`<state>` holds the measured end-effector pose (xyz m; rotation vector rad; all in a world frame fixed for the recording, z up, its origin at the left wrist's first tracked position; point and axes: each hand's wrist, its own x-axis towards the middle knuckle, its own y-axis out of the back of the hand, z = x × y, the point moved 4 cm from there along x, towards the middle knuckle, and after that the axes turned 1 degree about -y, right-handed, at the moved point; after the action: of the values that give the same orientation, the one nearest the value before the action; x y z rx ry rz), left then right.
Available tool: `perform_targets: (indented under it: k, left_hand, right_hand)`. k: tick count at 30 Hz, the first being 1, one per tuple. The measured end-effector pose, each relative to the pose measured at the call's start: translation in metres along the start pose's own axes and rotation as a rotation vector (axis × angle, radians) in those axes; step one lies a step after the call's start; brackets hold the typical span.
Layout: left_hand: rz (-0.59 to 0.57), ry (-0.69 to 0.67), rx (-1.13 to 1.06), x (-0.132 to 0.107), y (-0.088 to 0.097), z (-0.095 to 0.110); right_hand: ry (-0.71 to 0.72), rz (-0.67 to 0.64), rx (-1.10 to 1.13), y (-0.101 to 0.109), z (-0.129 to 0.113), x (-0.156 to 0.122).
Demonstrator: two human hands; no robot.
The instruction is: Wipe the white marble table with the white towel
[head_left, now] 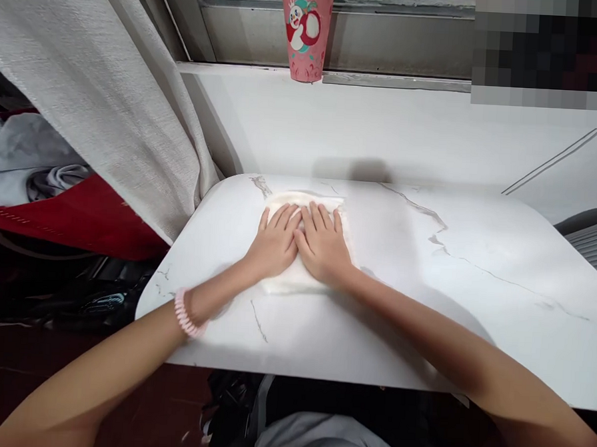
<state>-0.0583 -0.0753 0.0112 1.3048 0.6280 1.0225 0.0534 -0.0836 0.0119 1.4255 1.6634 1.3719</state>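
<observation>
A small folded white cloth (286, 284) lies on the white marble-patterned table (425, 283), left of its middle. My left hand (273, 243) rests flat on the cloth with its fingers stretched forward. Beside it, touching it, my right hand (322, 243) also lies flat and open on the cloth. Both palms cover most of the cloth; only its far edge and near edge show. A pink coiled band (186, 314) circles my left wrist.
A pink cup with a penguin picture (305, 30) stands on the window ledge behind the table. A grey curtain (95, 93) hangs at the left, touching the table's corner. Red and grey fabric (45, 190) lies piled lower left. A grey chair edge (595, 239) shows at right.
</observation>
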Motion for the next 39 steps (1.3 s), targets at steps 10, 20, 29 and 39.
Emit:
perform_targets:
  k: [10, 20, 29, 39]
  left_hand:
    - [-0.013, 0.047, 0.032, -0.116, 0.014, 0.038]
    - [-0.059, 0.07, -0.042, -0.122, 0.03, -0.023]
    - [-0.042, 0.022, -0.112, -0.051, 0.037, -0.118]
    - [0.003, -0.097, -0.155, 0.044, 0.029, -0.174]
  right_hand:
    - [0.149, -0.107, 0.029, 0.009, -0.058, -0.096]
    - [0.144, -0.077, 0.069, -0.013, -0.099, -0.063]
    - [0.013, 0.03, 0.087, -0.042, -0.115, 0.035]
    - [-0.113, 0.081, 0.09, -0.055, -0.089, 0.124]
